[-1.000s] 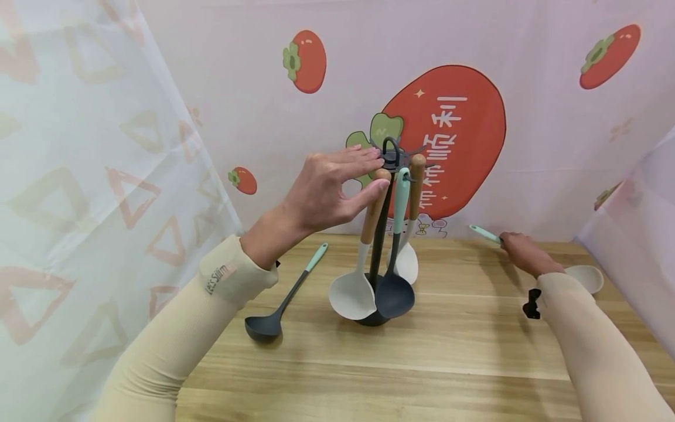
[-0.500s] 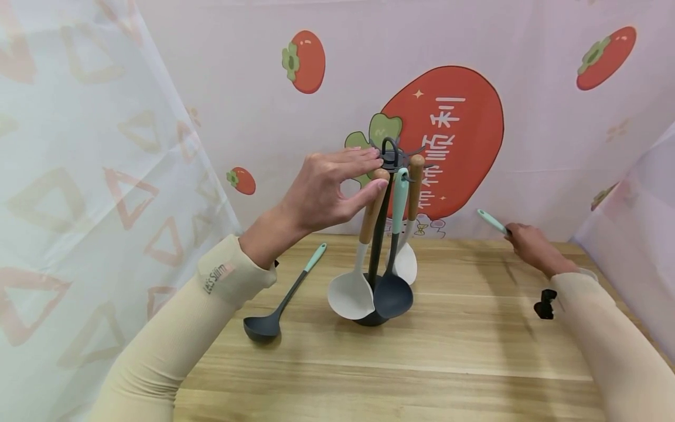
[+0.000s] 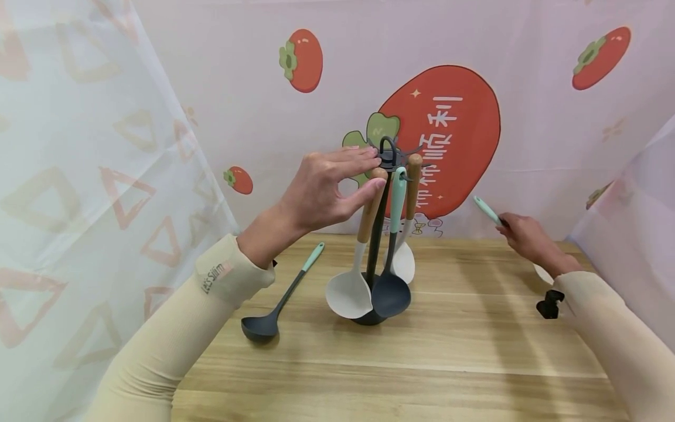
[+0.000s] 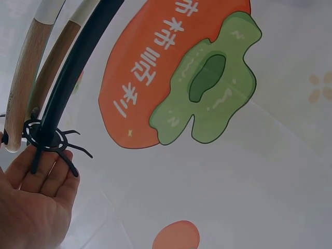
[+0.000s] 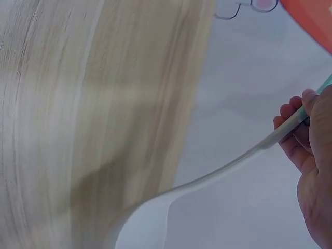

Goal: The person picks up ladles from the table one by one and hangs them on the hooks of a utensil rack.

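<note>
At the centre of the head view, a dark utensil rack [image 3: 377, 246] bears several hanging utensils. A white ladle with a wooden handle [image 3: 349, 295] hangs at its front left, and a dark ladle with a mint handle [image 3: 391, 295] beside it. My left hand [image 3: 329, 184] reaches to the rack's top; its fairly straight fingers touch the hook ring [image 4: 45, 136], with the thumb near the wooden handle. My right hand [image 3: 527, 237] grips a white ladle [image 5: 207, 179] by its mint handle, raised above the table. In the head view, hand and wrist hide most of that ladle.
Another dark ladle with a mint handle [image 3: 262, 327] lies on the wooden table [image 3: 448, 369], left of the rack. A white utensil [image 3: 404, 264] with a wooden handle hangs at the rack's back right. Printed cloth walls [image 3: 232, 76] close the back and sides.
My right hand has lifted the white ladle off the table's right side, its handle end rising. The left hand stays at the rack's top.
</note>
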